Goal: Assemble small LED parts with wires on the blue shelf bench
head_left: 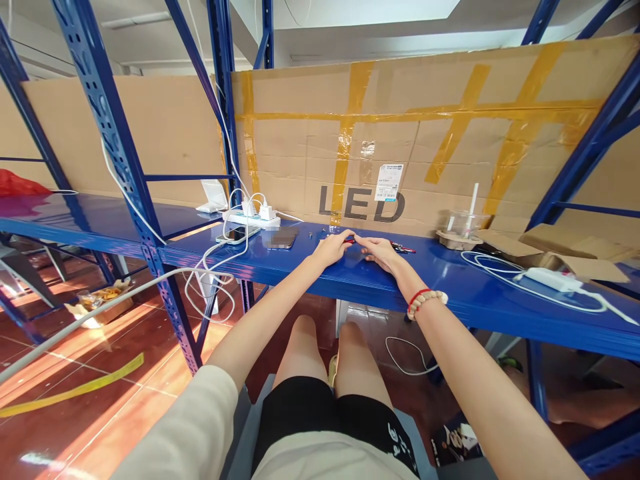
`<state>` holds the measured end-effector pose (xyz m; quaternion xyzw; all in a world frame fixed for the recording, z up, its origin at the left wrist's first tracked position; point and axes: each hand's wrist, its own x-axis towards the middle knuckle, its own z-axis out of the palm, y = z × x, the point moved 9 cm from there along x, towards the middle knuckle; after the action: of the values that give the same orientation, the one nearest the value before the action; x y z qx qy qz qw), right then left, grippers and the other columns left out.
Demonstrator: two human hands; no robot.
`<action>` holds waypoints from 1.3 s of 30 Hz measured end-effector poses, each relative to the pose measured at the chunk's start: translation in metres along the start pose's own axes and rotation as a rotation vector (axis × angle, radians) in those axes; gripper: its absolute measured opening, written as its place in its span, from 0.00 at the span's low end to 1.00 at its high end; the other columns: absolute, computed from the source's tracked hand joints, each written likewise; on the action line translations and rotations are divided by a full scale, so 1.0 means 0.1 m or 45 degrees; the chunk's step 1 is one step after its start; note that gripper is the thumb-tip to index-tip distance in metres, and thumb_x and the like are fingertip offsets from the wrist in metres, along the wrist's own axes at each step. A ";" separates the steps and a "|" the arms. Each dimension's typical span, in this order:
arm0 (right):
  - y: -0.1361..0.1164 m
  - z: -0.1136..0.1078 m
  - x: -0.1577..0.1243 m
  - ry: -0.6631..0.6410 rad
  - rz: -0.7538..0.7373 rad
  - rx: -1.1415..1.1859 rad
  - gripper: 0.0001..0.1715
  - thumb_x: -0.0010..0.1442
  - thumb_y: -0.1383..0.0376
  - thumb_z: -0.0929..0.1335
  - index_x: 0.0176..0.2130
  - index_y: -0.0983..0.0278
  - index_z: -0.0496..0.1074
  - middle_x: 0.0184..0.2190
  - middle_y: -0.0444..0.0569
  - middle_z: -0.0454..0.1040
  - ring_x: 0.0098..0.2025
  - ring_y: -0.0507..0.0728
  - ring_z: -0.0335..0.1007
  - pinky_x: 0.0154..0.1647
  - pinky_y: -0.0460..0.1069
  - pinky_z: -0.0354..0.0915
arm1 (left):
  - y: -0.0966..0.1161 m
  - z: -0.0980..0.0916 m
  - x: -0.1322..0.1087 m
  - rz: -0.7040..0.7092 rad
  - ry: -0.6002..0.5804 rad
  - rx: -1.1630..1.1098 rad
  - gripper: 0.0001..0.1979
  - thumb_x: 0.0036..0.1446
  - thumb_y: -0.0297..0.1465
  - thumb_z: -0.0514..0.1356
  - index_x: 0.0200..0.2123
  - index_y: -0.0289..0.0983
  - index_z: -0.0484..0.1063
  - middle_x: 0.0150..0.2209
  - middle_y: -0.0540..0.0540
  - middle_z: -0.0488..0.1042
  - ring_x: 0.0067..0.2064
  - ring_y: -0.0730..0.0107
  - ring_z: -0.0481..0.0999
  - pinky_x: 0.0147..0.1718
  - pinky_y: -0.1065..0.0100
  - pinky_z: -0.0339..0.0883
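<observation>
My left hand is closed, its fingertips pinched on a small red object just above the blue shelf board. From the other side, my right hand reaches in with bent, closed fingers that meet the left fingertips at this object. Whether the right fingers grip a part of it is too small to make out. Slim red and dark pen-like pieces lie just past my right hand. A few tiny dark bits rest on the board beyond my left hand.
Left of my hands are a phone, a dark flat item and a white power strip with tangled cables. To the right stand a clear cup with a straw, a white adapter and open cardboard. Cardboard walls the back.
</observation>
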<state>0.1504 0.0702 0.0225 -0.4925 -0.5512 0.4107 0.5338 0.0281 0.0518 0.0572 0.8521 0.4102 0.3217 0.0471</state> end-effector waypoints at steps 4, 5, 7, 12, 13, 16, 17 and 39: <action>0.01 0.01 -0.01 -0.002 0.021 0.008 0.15 0.44 0.57 0.73 0.28 0.66 0.74 0.28 0.47 0.72 0.23 0.46 0.62 0.15 0.39 0.59 | 0.00 -0.01 0.01 0.025 0.016 -0.004 0.15 0.58 0.32 0.48 0.47 0.44 0.65 0.37 0.48 0.74 0.42 0.66 0.72 0.41 0.66 0.64; 0.01 0.02 -0.01 0.001 0.030 0.022 0.15 0.45 0.57 0.72 0.29 0.66 0.74 0.28 0.47 0.72 0.23 0.45 0.62 0.15 0.38 0.59 | 0.01 -0.01 0.01 0.035 0.018 -0.017 0.15 0.58 0.32 0.47 0.46 0.43 0.66 0.36 0.48 0.74 0.41 0.66 0.72 0.40 0.67 0.64; 0.01 0.01 -0.02 0.028 0.046 0.043 0.15 0.46 0.57 0.72 0.30 0.66 0.74 0.31 0.48 0.72 0.23 0.45 0.62 0.15 0.38 0.60 | 0.02 0.01 0.02 0.049 0.018 -0.044 0.15 0.58 0.32 0.47 0.47 0.42 0.65 0.36 0.47 0.74 0.40 0.67 0.72 0.40 0.67 0.64; 0.02 -0.01 -0.01 0.087 0.053 0.034 0.15 0.48 0.56 0.70 0.28 0.67 0.72 0.35 0.50 0.72 0.22 0.45 0.62 0.16 0.38 0.61 | -0.01 0.07 0.06 0.000 -0.018 -0.048 0.15 0.59 0.34 0.45 0.47 0.41 0.66 0.36 0.46 0.74 0.40 0.65 0.72 0.40 0.65 0.64; 0.02 -0.01 -0.01 0.084 0.051 0.031 0.15 0.49 0.56 0.70 0.29 0.66 0.72 0.36 0.49 0.73 0.22 0.45 0.63 0.16 0.38 0.62 | -0.02 0.07 0.07 -0.019 -0.019 -0.044 0.16 0.59 0.34 0.45 0.46 0.42 0.66 0.36 0.46 0.74 0.40 0.64 0.72 0.40 0.65 0.63; 0.00 0.00 -0.01 0.066 0.021 0.049 0.14 0.49 0.57 0.70 0.34 0.63 0.73 0.39 0.47 0.72 0.22 0.44 0.63 0.17 0.38 0.62 | -0.06 0.07 0.08 -0.073 -0.006 -0.031 0.15 0.59 0.35 0.45 0.46 0.43 0.65 0.37 0.46 0.74 0.42 0.63 0.72 0.41 0.63 0.63; -0.01 0.01 -0.01 0.052 0.007 0.056 0.14 0.49 0.58 0.70 0.36 0.62 0.73 0.40 0.46 0.72 0.23 0.44 0.63 0.17 0.38 0.61 | -0.07 0.07 0.08 -0.087 -0.004 -0.028 0.15 0.59 0.35 0.44 0.46 0.43 0.66 0.37 0.46 0.74 0.42 0.62 0.72 0.41 0.62 0.63; -0.07 0.06 -0.05 -0.028 -0.070 0.018 0.16 0.47 0.65 0.72 0.39 0.65 0.74 0.33 0.46 0.74 0.22 0.43 0.61 0.18 0.38 0.63 | -0.05 0.07 0.05 -0.037 -0.069 -0.049 0.14 0.59 0.33 0.46 0.45 0.40 0.65 0.34 0.46 0.74 0.40 0.64 0.72 0.41 0.64 0.63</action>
<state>0.1431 0.0649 0.0280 -0.4689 -0.5675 0.4050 0.5423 0.0310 0.0602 0.0520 0.8534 0.4149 0.3056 0.0792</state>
